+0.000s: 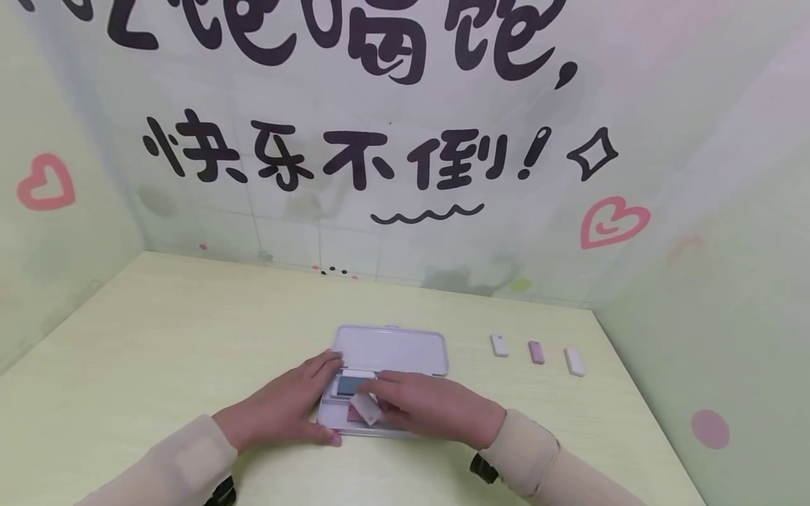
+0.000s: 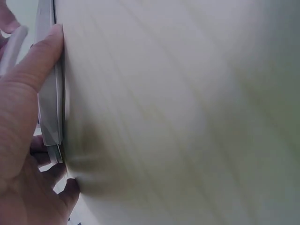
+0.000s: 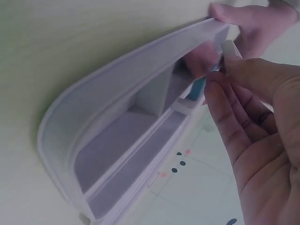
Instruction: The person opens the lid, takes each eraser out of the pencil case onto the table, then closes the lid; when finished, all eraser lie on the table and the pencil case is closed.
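A pale pencil case [image 1: 405,433] lies on the table with its lid [image 1: 392,349] folded back. My left hand [image 1: 287,400] grips the case's left end, thumb at the near corner and fingers at the far side; the left wrist view has the thumb [image 2: 37,61] against the case wall [image 2: 50,103]. Over the left compartment, my right hand [image 1: 436,407] pinches a white eraser [image 1: 365,409], tilted, between thumb and fingers. Beneath it a pink eraser [image 1: 353,413] partly shows. A blue-grey block with a white end [image 1: 348,385] lies in the back compartment.
To the right of the case stand a white eraser [image 1: 499,345], a pink eraser [image 1: 536,352] and another white eraser [image 1: 574,362] in a row. Dividers [image 3: 161,93] split the case inside. Printed cloth walls [image 1: 354,232] enclose the table at the back and sides.
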Demonstrator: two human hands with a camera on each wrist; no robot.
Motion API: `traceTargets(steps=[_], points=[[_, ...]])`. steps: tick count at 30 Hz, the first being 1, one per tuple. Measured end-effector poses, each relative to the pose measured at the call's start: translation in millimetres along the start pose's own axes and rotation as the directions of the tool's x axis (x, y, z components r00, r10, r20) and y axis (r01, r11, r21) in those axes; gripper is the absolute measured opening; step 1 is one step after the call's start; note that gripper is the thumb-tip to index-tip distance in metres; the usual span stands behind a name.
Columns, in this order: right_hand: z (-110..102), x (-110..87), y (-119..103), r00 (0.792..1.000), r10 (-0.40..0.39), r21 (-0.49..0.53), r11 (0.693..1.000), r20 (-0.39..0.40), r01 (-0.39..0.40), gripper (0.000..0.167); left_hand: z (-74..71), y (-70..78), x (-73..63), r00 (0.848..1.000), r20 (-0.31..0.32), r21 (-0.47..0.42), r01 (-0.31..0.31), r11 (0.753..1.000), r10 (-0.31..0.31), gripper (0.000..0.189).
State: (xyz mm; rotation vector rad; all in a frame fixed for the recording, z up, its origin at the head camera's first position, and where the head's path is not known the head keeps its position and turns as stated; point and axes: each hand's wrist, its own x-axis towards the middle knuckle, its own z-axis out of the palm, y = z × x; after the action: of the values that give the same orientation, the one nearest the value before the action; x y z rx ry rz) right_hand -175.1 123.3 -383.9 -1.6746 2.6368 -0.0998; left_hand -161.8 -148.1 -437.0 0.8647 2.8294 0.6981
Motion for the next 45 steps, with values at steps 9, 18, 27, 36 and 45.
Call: traceTargets(steps=[9,18,27,36,45], points=[[-11.0,0.7,-3.7,0.989,0.131,0.519,0.852,-0.075,-0.073,0.044,0.7,2.0,-0.3,1.0,0.013,-0.013,0.028,1.0,-0.028,0.122],[-13.6,-2.5,-5.1,0.976,0.18,0.627,0.776,-0.123,-0.064,0.046,1.7,0.3,0.9,0.999,0.021,-0.018,0.034,0.999,-0.034,0.123],[-9.5,-7.5,-4.8,0.962,0.254,0.696,0.708,-0.098,-0.116,0.044,2.8,-1.6,1.4,1.0,0.012,-0.008,0.022,1.0,-0.022,0.124],[-5.4,-35.3,6.7,0.937,0.34,0.704,0.684,-0.081,-0.188,0.041,1.1,-0.1,1.6,1.0,0.007,-0.005,0.016,1.0,-0.016,0.121],[2.0,-87.5,28.9,0.888,0.452,0.673,0.683,-0.083,-0.285,0.039,1.3,-0.2,2.0,1.0,0.016,0.002,0.023,1.0,-0.023,0.121]])
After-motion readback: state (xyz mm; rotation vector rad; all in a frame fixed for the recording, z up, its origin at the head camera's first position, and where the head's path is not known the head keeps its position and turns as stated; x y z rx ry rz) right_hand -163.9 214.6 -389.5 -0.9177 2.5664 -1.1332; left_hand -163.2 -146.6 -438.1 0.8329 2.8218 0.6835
